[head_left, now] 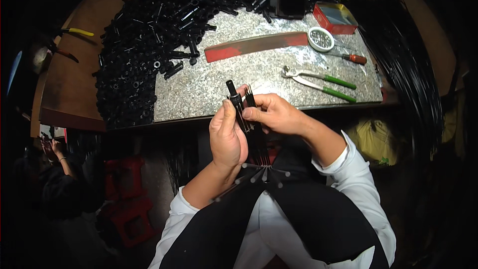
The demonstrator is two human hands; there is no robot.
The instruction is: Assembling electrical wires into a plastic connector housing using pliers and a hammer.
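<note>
Just off the bench's near edge, my left hand (pixel 227 132) is closed around a black tubular hub (pixel 231 88) that stands nearly upright, its narrow end pointing up. Thin black rods run down from beside the hub toward my lap, with several small grey rounded tips (pixel 266 173) fanned out at their lower ends. My right hand (pixel 274 113) pinches a bundle of these thin black rods (pixel 250 97) between thumb and fingers, close against the hub. How the rods join the hub is hidden by my fingers.
Black tubular parts (pixel 144 45) are heaped at the left and back. On the speckled bench top lie a red-and-dark bar (pixel 256 46), green-handled pincers (pixel 323 83), a screwdriver (pixel 354 59), a white bowl (pixel 320 39) of small metal bits and a red tin (pixel 336 18). Long black rods (pixel 408 65) hang at right.
</note>
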